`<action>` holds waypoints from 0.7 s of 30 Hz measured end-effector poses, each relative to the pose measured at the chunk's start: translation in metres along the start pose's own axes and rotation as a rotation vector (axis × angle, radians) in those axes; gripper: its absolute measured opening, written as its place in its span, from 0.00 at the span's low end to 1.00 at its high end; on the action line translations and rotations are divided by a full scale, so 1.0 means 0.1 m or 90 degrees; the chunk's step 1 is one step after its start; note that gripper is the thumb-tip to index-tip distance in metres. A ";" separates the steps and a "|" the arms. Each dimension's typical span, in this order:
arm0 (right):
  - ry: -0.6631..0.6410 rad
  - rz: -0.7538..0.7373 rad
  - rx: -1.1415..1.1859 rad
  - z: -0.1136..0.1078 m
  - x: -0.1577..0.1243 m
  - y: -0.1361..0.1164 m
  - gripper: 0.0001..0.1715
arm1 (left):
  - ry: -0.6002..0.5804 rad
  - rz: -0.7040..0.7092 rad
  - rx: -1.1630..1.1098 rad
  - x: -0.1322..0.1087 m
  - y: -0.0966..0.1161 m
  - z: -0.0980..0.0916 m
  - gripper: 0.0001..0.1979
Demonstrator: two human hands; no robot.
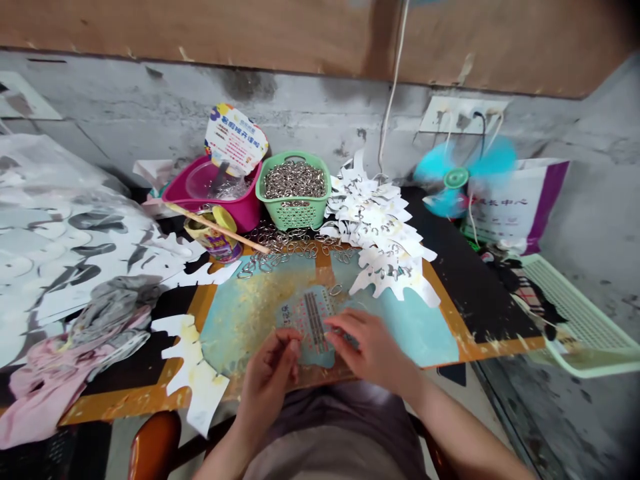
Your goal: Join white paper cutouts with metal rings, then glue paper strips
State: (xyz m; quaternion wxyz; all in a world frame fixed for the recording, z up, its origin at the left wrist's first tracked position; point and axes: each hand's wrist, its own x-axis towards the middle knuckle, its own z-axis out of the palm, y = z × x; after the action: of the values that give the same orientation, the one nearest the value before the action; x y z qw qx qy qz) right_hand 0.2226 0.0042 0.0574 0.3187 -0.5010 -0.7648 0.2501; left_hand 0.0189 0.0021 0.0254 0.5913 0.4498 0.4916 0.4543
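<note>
At the table's front edge my left hand (270, 370) is closed, thumb and fingertips drawn together. What it holds, if anything, is too small to make out. My right hand (367, 347) bends in from the other side, its thumb and index finger close together in a pinch beside a small see-through card (313, 313). The card bears dark stripes, rows of red marks and some writing, and lies on a stained blue-green mat (240, 307). Just beyond the card lies a single metal ring (335, 290). More loose metal rings (300, 247) are heaped farther back.
A green basket (295, 217) full of metal rings stands beside a magenta basket (250, 213). A stick (220, 230) lies across a glue-smeared can (215, 243). White cut-out pieces (385, 233) pile up at right. A glue-smeared cut-out (195, 367) overhangs the front edge. A fan (456, 177) spins behind.
</note>
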 end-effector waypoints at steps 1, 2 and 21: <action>-0.014 -0.002 0.031 0.07 0.00 -0.08 0.13 | 0.013 0.000 -0.036 -0.01 -0.01 0.01 0.14; -0.022 -0.006 0.060 0.13 -0.01 -0.15 0.14 | 0.018 -0.002 -0.070 -0.02 -0.01 0.01 0.14; 0.257 0.024 0.087 0.51 0.12 -0.15 0.16 | -0.296 0.039 -0.278 -0.34 0.05 0.06 0.29</action>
State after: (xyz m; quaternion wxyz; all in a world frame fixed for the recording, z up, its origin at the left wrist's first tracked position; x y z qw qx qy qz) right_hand 0.1716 0.0067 0.0367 0.4938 -0.5325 -0.6571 0.2020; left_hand 0.0208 -0.0312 0.0365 0.7565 0.4187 0.2202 0.4515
